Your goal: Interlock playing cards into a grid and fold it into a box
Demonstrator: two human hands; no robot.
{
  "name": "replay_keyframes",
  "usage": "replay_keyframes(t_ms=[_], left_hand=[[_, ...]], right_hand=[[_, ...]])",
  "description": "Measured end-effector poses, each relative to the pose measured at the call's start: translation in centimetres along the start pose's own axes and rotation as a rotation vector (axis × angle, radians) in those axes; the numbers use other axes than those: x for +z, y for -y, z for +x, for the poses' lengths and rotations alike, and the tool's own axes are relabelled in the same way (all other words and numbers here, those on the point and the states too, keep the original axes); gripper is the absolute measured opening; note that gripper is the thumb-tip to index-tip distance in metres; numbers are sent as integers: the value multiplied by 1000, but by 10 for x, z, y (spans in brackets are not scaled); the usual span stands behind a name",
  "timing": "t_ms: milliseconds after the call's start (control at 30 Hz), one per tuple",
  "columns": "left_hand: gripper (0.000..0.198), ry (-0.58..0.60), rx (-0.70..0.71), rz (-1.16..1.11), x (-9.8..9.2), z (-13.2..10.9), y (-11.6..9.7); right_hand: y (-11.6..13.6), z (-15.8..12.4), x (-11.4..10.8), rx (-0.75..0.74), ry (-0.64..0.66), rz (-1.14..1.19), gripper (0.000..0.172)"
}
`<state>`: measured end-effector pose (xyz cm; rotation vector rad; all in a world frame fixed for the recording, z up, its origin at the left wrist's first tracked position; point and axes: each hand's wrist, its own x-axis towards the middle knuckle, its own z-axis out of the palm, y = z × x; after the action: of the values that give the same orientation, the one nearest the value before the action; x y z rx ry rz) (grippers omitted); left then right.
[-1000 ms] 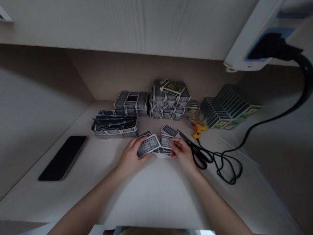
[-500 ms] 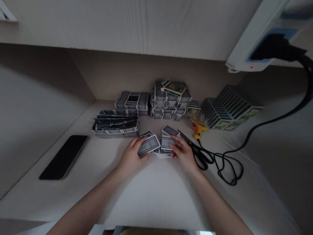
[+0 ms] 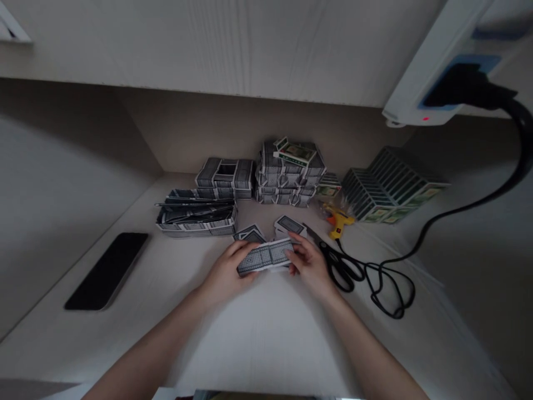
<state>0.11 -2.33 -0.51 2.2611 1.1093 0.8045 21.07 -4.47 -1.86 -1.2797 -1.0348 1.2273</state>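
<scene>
Patterned grey playing cards (image 3: pixel 266 255) form a strip between my hands, their edges meeting or overlapping in the middle. My left hand (image 3: pixel 230 268) grips the left end, thumb below and fingers above. At the right end, my right hand (image 3: pixel 308 261) pinches a card between thumb and fingers. Behind them a small pile of playing cards (image 3: pixel 290 224) lies on the table, and a few more loose cards (image 3: pixel 250 233) rest by my left fingers. Black-handled scissors (image 3: pixel 342 266) lie just right of my right hand, blades partly hidden.
A card-built open box (image 3: pixel 195 228) holds folded pieces at the left. Behind stand card-built blocks (image 3: pixel 225 175) and a taller stack (image 3: pixel 287 172) with a card packet (image 3: pixel 295 151) on top. Rightward are a yellow glue gun (image 3: pixel 339 221), its black cord (image 3: pixel 395 278), and boxed decks (image 3: pixel 400 183). A phone (image 3: pixel 108 269) lies left.
My two hands have brought their cards together; the gap between them has closed into one strip. The left card has levelled out from its tilt.
</scene>
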Motion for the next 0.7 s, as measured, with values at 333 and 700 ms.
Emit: replay_keyframes(t_ms=[333, 700], left_hand=[[52, 43, 17, -18, -1, -2, 0], [59, 70, 14, 7, 7, -6, -2]], right_hand=[[2, -2, 1, 69, 111, 58, 49], [5, -9, 13, 157, 172, 48, 32]])
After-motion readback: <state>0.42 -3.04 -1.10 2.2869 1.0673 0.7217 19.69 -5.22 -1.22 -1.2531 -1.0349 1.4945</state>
